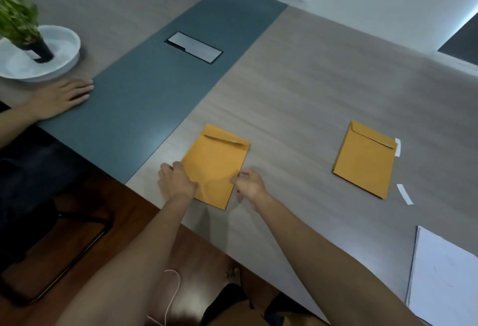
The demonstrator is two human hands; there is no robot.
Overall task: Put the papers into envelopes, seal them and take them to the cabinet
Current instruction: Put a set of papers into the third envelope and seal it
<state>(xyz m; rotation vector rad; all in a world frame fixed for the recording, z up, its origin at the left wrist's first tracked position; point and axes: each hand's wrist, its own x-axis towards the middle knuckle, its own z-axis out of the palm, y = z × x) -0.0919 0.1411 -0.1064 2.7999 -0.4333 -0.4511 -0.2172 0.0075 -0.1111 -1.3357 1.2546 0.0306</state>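
A brown envelope (pixel 216 162) lies flat near the table's front edge, flap side up. My left hand (pixel 176 182) grips its lower left edge. My right hand (pixel 249 186) pinches its lower right edge. To the right, a small stack of brown envelopes (pixel 364 158) rests on the table. White paper strips lie beside that stack: one (pixel 398 147) at its upper right and one (pixel 404 194) at its lower right. A pile of white papers (pixel 442 279) sits at the right front corner.
Another person's hand (pixel 63 95) rests flat on the table at left, beside a white dish (pixel 64 41) with a potted plant (pixel 18 17). A grey strip with a cable hatch (pixel 194 47) crosses the table. A chair (pixel 51 224) stands below left.
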